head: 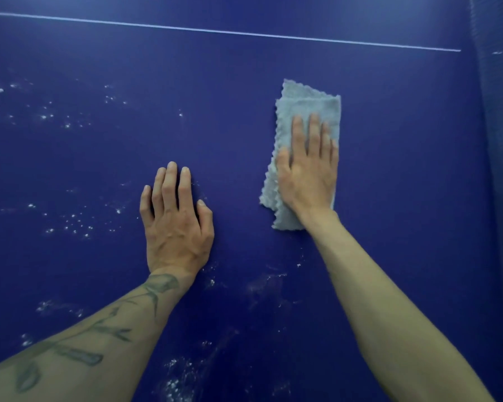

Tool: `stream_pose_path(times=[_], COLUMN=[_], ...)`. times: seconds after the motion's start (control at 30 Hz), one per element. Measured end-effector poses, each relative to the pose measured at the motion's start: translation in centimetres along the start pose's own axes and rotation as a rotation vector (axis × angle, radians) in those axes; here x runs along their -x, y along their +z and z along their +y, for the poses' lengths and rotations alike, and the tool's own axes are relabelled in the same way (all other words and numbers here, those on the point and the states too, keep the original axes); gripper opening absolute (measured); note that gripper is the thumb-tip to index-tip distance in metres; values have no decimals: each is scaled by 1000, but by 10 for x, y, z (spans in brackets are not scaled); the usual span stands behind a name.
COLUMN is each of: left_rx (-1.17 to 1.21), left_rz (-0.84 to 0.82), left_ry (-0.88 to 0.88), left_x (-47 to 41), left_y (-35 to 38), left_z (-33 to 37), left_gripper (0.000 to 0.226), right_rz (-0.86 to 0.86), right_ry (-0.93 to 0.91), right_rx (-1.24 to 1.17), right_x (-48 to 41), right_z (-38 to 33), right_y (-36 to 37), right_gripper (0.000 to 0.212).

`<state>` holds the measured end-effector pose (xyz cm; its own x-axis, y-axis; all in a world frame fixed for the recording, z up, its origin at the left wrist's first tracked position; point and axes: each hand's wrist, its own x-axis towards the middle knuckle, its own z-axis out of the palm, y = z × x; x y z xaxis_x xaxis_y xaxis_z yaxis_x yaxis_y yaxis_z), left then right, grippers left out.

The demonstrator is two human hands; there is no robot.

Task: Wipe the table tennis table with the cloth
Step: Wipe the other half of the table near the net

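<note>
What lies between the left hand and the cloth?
Only bare blue table, no object. The head view shows the left hand and cloth lying apart.

Table (389, 198) open ahead — net (498, 146) bars right

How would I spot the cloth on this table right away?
Start with the big dark blue table with a thin white line. Right of the middle, the right hand presses flat on the cloth. It is the only pale grey, wavy-edged thing; the left hand rests on bare table.
</note>
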<state>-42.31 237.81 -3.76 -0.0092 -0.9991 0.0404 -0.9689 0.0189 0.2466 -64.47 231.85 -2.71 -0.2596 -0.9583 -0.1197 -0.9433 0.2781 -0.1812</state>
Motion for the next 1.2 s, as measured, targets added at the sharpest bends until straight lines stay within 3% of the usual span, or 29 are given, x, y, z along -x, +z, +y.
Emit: stream_pose_path(times=[0.07,0.13,0.23,0.37,0.43,0.5,0.63,0.73,0.8,0.87,1.0,1.1,1.2], left_rx=[3,1,8,10,9,14,25,32,38,38,42,49,93], left_rz=[9,12,12,-5,-12,-13,3,8,7,10,27,22,0], left_ry=[-1,3,3,-1,1,-1,2,9,6,6,16,19,57], left_x=[0,0,0,0,0,1,2,2,2,2,4,5,8], left_y=[0,0,-1,-3,-4,-4,-4,-5,-6,-5,-4,-6,-10], left_z=[1,1,1,0,0,1,1,1,1,1,0,0,0], left_gripper=[58,58,57,58,58,58,58,57,58,57,57,57,56], right_rz=[-13,-33,-49,-53,-42,-20,-10,-47,-59,-67,-24,-32,-44], right_ry=[-74,-273,-510,-229,-65,-17,-268,-492,-430,-245,-9,-128,-429], right_rx=[8,18,41,58,22,5,33,48,63,64,1,-10,9], right_x=[3,29,71,62,45,32,61,105,112,103,78,89,133], right_z=[-26,-42,-17,43,41,17,-30,-8,28,51,26,-13,-13], right_y=[6,13,16,0,-4,0,19,21,14,4,4,16,25], right_gripper=[67,66,64,66,67,68,66,64,65,66,67,68,65])
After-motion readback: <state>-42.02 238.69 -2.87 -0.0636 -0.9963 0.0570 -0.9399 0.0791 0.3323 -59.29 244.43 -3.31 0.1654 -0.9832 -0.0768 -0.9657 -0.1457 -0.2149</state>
